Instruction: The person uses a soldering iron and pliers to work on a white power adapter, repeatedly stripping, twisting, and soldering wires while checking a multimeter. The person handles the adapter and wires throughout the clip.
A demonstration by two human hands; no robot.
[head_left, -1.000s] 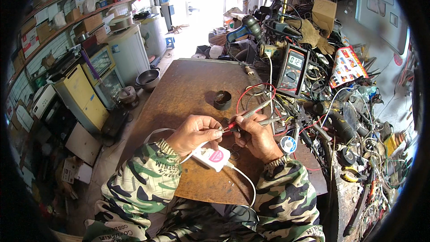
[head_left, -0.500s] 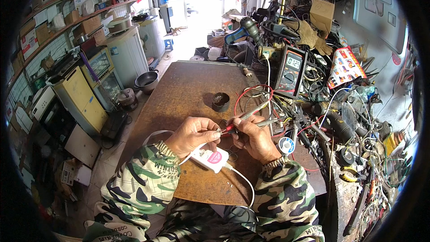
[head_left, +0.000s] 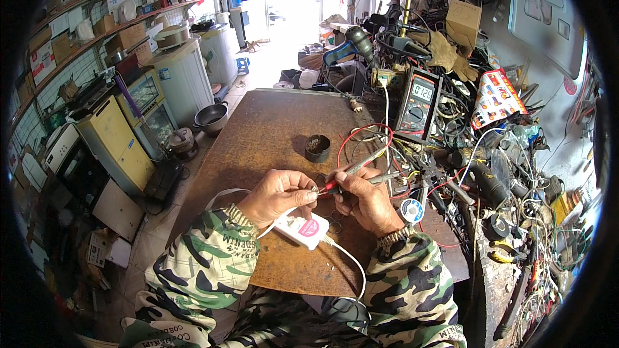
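My left hand (head_left: pixel 280 196) pinches a tiny part between thumb and fingertips, too small to make out. My right hand (head_left: pixel 367 200) is closed round two multimeter probes (head_left: pixel 365 160), one with a red front end. Their tips meet the tiny part at my left fingertips; whether both touch it I cannot tell. Below the hands lies a white power strip (head_left: pixel 302 229) with a pink round label and a white cord. The digital multimeter (head_left: pixel 419 104) leans upright at the right back with its display lit. A dark round tin (head_left: pixel 317 147) stands beyond my hands.
The brown wooden table (head_left: pixel 258 129) carries these things. A solder wire spool (head_left: pixel 411 210) sits right of my right wrist. Tangled cables, pliers and tools crowd the right side. A blue heat gun (head_left: pixel 340 51) lies at the back. Left stand shelves and a dark pan (head_left: pixel 211 116).
Both hands stay nearly in place, and the probes shift only slightly at the left fingertips. The digits on the multimeter display have changed a little.
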